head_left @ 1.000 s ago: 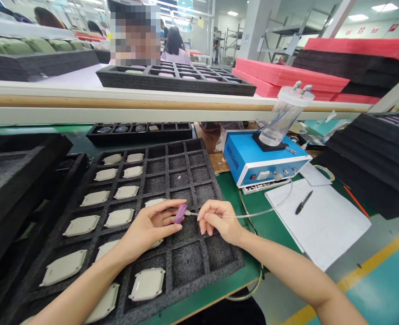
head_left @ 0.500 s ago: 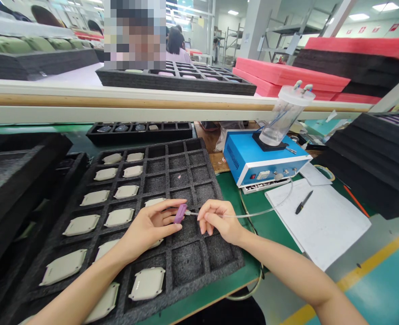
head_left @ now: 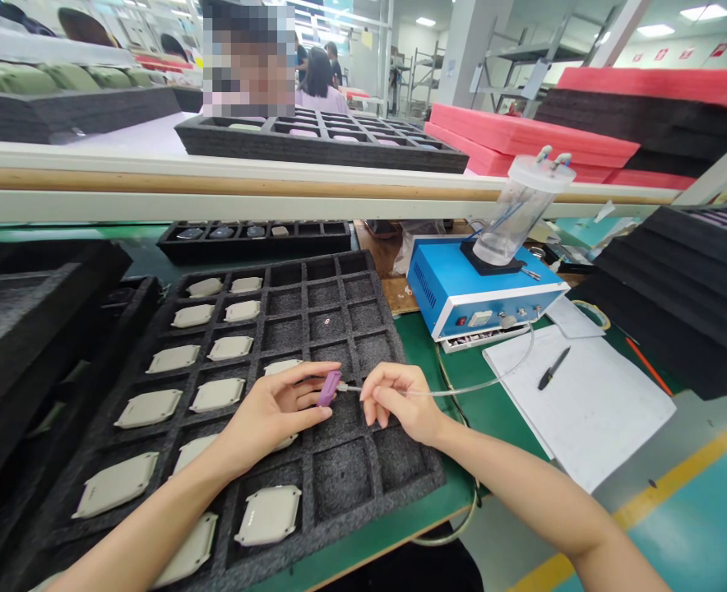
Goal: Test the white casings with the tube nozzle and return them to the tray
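Between the thumb and fingers of my left hand [head_left: 283, 403] is a small purple plastic block [head_left: 329, 389], tilted. My right hand [head_left: 400, 400] pinches the end of a clear thin tube [head_left: 480, 386], whose pale tip [head_left: 346, 388] points at the block and seems to touch it. Both hands are over a black foam tray [head_left: 342, 469] divided into square pockets. Cream watch-case-like shells [head_left: 269, 515] lie in several left-hand pockets; my left forearm hides some of them. The tube curves back to a blue machine [head_left: 480, 288].
A clear cylinder [head_left: 520, 214] stands on the machine. To its right lie white papers [head_left: 585, 411] with a pen [head_left: 554, 368]. Stacked foam trays flank the bench left and right. A shelf [head_left: 314, 205] crosses ahead with trays and red foam [head_left: 530, 136]; people sit beyond.
My hands, the purple block and the tube stay practically where they were. Beyond the shelf, the person across has shifted slightly.
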`<state>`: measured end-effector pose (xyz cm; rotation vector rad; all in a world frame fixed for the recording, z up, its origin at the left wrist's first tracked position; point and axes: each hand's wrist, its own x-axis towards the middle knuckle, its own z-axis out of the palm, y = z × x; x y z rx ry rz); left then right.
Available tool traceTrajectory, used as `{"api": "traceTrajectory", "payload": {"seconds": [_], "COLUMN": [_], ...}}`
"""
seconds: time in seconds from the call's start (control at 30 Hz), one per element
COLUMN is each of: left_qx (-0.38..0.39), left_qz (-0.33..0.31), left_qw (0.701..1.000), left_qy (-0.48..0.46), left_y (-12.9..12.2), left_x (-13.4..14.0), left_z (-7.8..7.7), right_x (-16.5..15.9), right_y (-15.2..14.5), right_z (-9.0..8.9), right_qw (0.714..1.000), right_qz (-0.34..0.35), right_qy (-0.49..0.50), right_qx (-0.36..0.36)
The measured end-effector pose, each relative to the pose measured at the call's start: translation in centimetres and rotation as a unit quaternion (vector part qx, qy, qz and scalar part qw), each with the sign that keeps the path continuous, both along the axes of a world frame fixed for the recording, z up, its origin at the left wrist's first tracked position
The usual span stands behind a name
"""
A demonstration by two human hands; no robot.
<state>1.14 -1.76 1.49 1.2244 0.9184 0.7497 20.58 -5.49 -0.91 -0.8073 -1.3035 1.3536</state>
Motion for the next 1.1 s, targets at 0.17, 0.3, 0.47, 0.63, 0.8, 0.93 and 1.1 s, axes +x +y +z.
{"api": "traceTrajectory", "payload": {"seconds": [0.17, 0.3, 0.47, 0.63, 0.8, 0.93, 1.1], "left_qx": [-0.001, 0.001, 0.001, 0.003, 0.009, 0.008, 0.009], "left_qz": [-0.005, -0.007, -0.004, -0.005, -0.008, -0.008, -0.004], "left_qw": [1.000, 1.000, 1.000, 1.000, 1.000, 1.000, 1.000], "left_qy": [-0.011, -0.012, -0.011, -0.013, -0.012, -0.008, -0.006], "left_y": [0.03, -0.04, 0.04, 0.13, 0.06, 0.04, 0.05], "left_x": [-0.06, -0.19, -0.08, 0.06, -0.01, -0.05, -0.04], "left_z": [-0.18, -0.19, -0.08, -0.13, -0.12, -0.18, -0.20], "right_x": [-0.03, -0.04, -0.02, -0.01, 0.02, 0.03, -0.02], "right_y": [0.04, 0.04, 0.03, 0.02, -0.04, -0.02, -0.03], "right_z": [-0.04, -0.20, -0.25, -0.26, -0.24, -0.20, -0.09], "right_qw": [1.000, 1.000, 1.000, 1.000, 1.000, 1.000, 1.000], "right_qz": [0.000, 0.001, 0.002, 0.001, 0.001, 0.003, 0.001], "right_qy": [0.003, 0.007, 0.007, 0.006, 0.004, 0.002, -0.003], "right_qx": [0.000, 0.000, 0.003, 0.005, 0.008, 0.010, 0.003]}}
